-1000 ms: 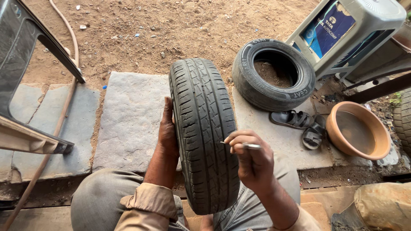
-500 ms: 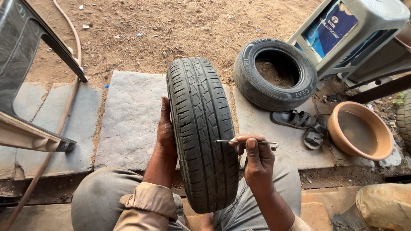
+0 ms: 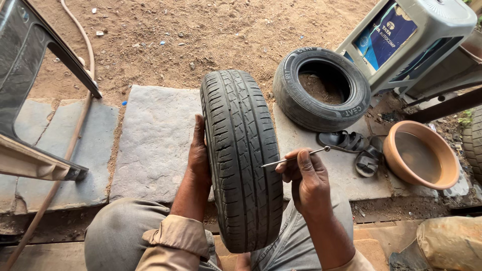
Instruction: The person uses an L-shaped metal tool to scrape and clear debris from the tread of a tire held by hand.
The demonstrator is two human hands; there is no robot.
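A black tyre (image 3: 242, 150) stands upright between my knees, tread facing up toward me. My left hand (image 3: 199, 153) lies flat against its left sidewall and steadies it. My right hand (image 3: 307, 181) is closed around a thin metal pick (image 3: 293, 158) on the tyre's right side. The pick lies nearly level, and its pointed end touches the right edge of the tread.
A second tyre (image 3: 321, 88) lies flat on the sandy ground at the upper right. A pair of black sandals (image 3: 354, 149) and a brown clay bowl (image 3: 419, 155) sit to the right. A grey plastic stool (image 3: 409, 37) stands behind them. Grey stone slabs (image 3: 153, 140) lie under the tyre; a hose (image 3: 75, 135) runs along the left.
My right hand has turned the pick from pointing right to lying level with its tip at the tread's right edge. The tyre and my left hand have stayed put.
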